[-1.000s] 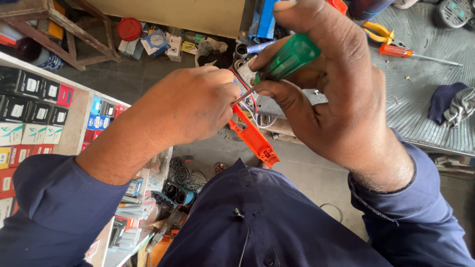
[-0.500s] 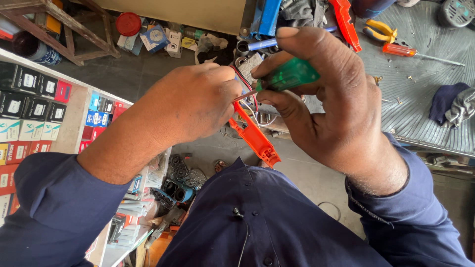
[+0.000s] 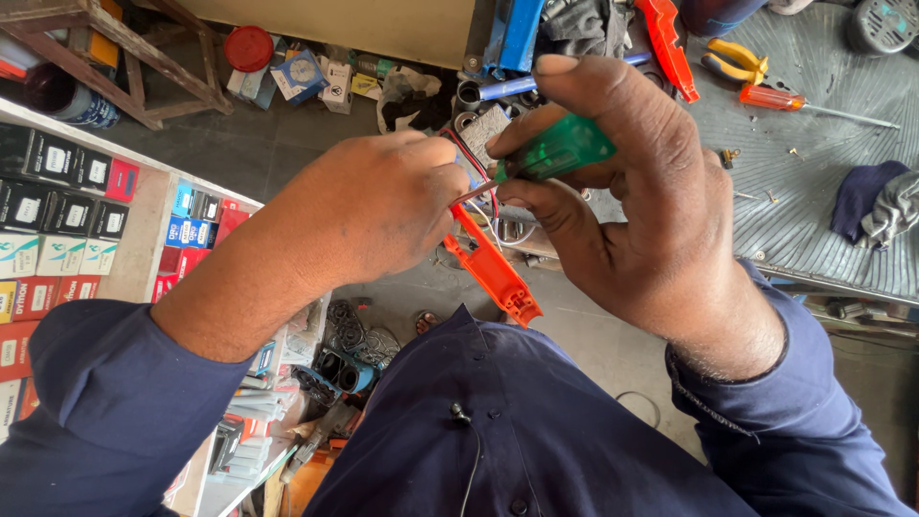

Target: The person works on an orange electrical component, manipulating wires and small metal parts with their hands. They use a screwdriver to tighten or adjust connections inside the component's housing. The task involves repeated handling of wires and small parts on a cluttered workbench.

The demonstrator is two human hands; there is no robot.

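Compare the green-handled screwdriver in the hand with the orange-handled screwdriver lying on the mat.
The green-handled screwdriver is gripped in the right hand, its tip at the wired part; the orange-handled screwdriver lies loose on the grey ribbed mat. The green handle is translucent green, the other orange. The green one's shaft is mostly hidden; the orange one's long shaft shows fully. Both are hand screwdrivers.

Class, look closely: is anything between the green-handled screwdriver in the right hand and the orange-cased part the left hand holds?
Nothing visible blocks it. The right hand grips the green-handled screwdriver, whose shaft runs straight to the wires beside the left hand. The orange-cased part hangs just below. The exact contact spot is hidden behind the left fingers.
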